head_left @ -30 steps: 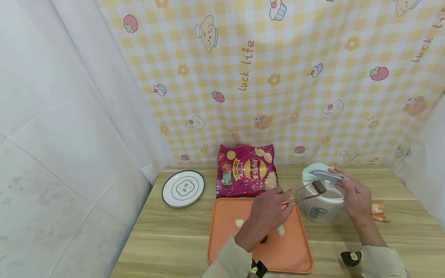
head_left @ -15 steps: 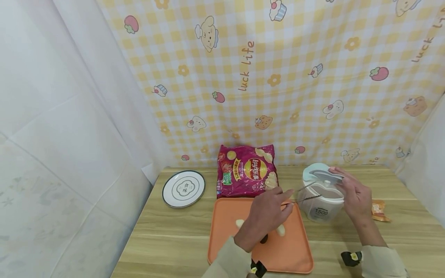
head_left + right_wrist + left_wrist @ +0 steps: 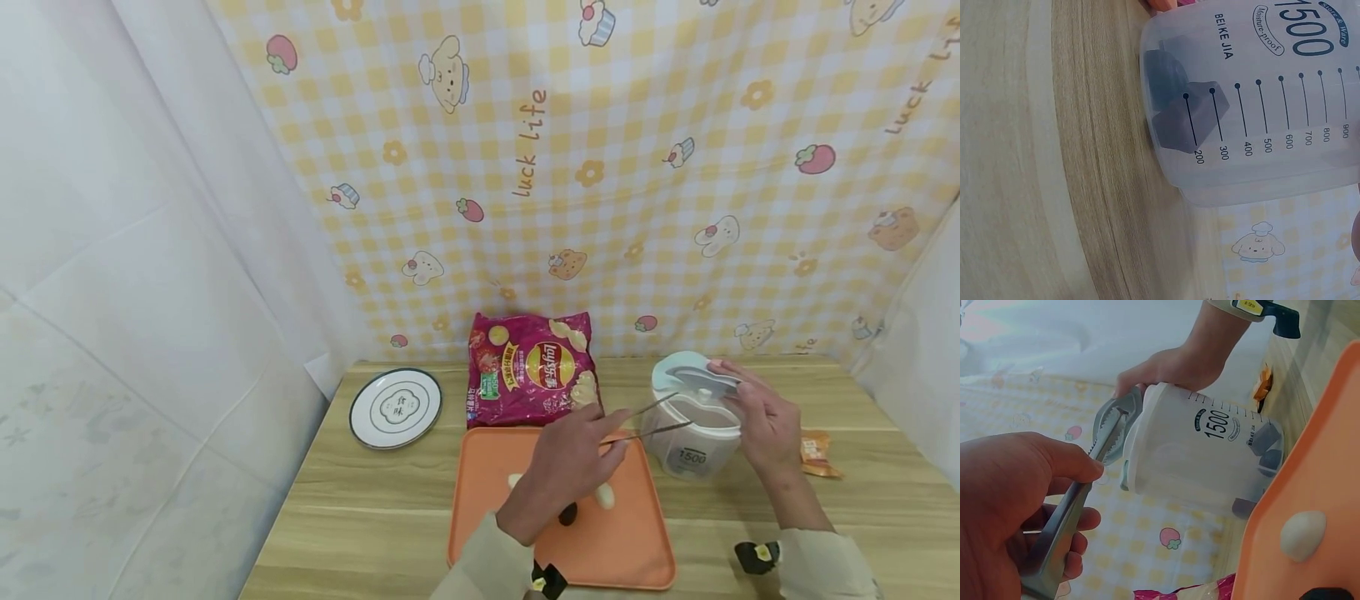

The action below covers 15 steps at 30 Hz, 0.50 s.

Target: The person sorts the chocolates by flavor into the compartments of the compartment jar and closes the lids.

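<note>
In the head view my left hand (image 3: 566, 462) holds metal tongs (image 3: 1063, 528), thumb on one arm and fingers below. The tongs' tips are spread at the container's opening with nothing between them. My right hand (image 3: 768, 421) grips the raised pale green lid (image 3: 682, 367) of a clear plastic container (image 3: 690, 454) marked 1500. Several dark blocks (image 3: 1194, 119) lie at its bottom, seen through the wall in both wrist views. Below my left hand is an orange tray (image 3: 622, 558) with whitish oval pieces (image 3: 605, 497) and a dark oval piece (image 3: 568, 514), partly hidden by the arm.
A magenta bag of Lay's chips (image 3: 532, 367) lies behind the tray, against the checked cloth. A white plate (image 3: 396, 408) with a dark rim sits at the back left. Right of the container lies a small orange packet (image 3: 819, 454) on the wooden table (image 3: 360, 517).
The brown block held in the tongs a second ago is out of their tips, which are now spread. My left hand has shifted slightly left; the right hand keeps its place on the lid.
</note>
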Each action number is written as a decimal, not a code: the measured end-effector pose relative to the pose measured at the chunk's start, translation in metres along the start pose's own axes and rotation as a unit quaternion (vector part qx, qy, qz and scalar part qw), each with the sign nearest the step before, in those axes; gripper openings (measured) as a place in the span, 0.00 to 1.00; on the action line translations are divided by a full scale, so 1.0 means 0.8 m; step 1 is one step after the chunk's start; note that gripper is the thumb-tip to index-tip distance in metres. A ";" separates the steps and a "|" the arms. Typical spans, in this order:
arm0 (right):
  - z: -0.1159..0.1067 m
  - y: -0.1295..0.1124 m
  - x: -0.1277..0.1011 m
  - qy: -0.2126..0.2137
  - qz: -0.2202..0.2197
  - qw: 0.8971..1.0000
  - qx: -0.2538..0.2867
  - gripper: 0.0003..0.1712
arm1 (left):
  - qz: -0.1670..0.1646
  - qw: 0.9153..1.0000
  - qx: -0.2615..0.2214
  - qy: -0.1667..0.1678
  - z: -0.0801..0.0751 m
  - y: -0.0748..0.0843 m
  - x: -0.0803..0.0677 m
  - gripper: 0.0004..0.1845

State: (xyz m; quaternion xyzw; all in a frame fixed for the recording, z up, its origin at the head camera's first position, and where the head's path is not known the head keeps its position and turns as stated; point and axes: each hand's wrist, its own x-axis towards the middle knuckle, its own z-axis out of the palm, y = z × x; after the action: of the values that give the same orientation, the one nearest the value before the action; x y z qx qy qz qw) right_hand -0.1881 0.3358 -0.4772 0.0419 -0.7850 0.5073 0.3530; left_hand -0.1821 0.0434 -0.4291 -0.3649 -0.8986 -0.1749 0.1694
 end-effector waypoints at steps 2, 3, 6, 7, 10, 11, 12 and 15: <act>0.000 0.000 0.000 0.000 0.000 1.000 -0.002 0.20 | 0.002 1.000 -0.015 0.004 -0.002 -0.003 -0.004 0.23; 0.001 -0.001 0.000 0.000 0.000 1.000 -0.002 0.20 | 0.000 1.000 -0.023 0.002 -0.002 -0.006 -0.006 0.23; 0.001 0.000 0.000 0.001 0.000 1.000 -0.005 0.20 | -0.006 0.999 -0.044 -0.005 -0.002 -0.014 -0.013 0.23; 0.001 0.000 0.000 0.001 0.001 1.000 -0.006 0.20 | -0.009 0.999 -0.047 -0.009 -0.003 -0.016 -0.015 0.23; 0.000 0.000 0.001 0.002 0.004 1.000 -0.011 0.20 | -0.009 0.999 -0.044 -0.021 -0.006 -0.024 -0.023 0.23; 0.000 0.000 0.001 0.002 0.005 1.000 -0.011 0.20 | -0.008 0.999 -0.038 -0.025 -0.008 -0.027 -0.025 0.23; 0.000 0.000 0.001 0.002 0.006 1.000 -0.011 0.19 | -0.008 0.999 -0.032 -0.030 -0.009 -0.029 -0.028 0.23; -0.001 0.000 0.002 0.003 0.005 1.000 -0.016 0.20 | -0.012 0.999 -0.021 -0.044 -0.014 -0.036 -0.037 0.22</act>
State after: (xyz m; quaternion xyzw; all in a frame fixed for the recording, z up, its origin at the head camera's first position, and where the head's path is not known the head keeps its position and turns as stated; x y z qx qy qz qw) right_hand -0.1886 0.3367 -0.4761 0.0306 -0.7922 0.4965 0.3536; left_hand -0.1808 0.0011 -0.4377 -0.3648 -0.9058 -0.1796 0.1193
